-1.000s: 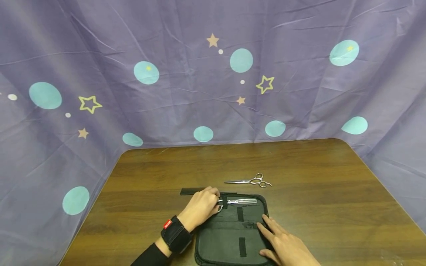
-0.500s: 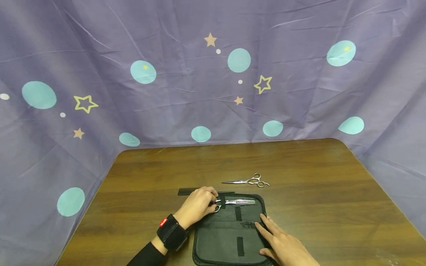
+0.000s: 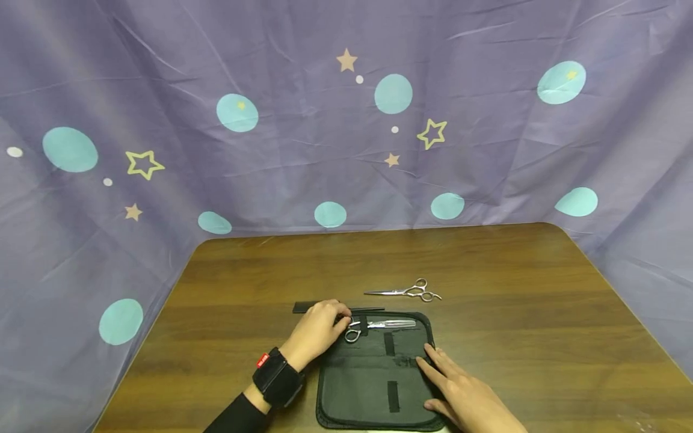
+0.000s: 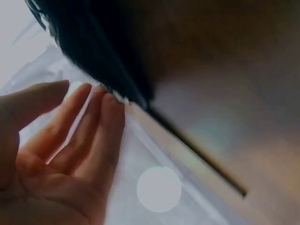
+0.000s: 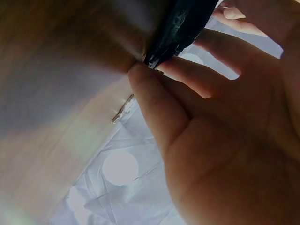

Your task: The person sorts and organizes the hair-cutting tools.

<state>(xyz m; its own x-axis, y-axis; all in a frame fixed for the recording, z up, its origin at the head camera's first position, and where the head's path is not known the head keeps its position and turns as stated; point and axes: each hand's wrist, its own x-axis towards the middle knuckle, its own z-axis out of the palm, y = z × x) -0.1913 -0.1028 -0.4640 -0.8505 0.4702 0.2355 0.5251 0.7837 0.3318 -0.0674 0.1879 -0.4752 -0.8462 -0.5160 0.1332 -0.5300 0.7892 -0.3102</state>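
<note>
A black zippered tool case [image 3: 368, 391] lies unfolded on the wooden table. Thinning shears [image 3: 392, 324] sit along its far side, an elastic loop across them and a handle ring showing at the left. My left hand [image 3: 316, 332] is at the case's far left corner beside that ring; in the left wrist view its thumb stands apart from fairly straight fingers [image 4: 110, 126] near the case edge. Nothing is gripped there. My right hand [image 3: 465, 391] rests on the case's right edge, fingers spread; the right wrist view shows its fingers [image 5: 157, 103] touching that edge.
Silver haircutting scissors [image 3: 403, 292] lie on the table [image 3: 541, 325] beyond the case. A black comb [image 3: 304, 307] lies just past the far edge, partly hidden by my left hand. A purple patterned curtain [image 3: 287, 162] hangs behind and beside the table.
My left hand has let go of the shears' handle and drawn slightly left, so more of the ring shows. The shears stay in their loop. My right hand has stayed in place.
</note>
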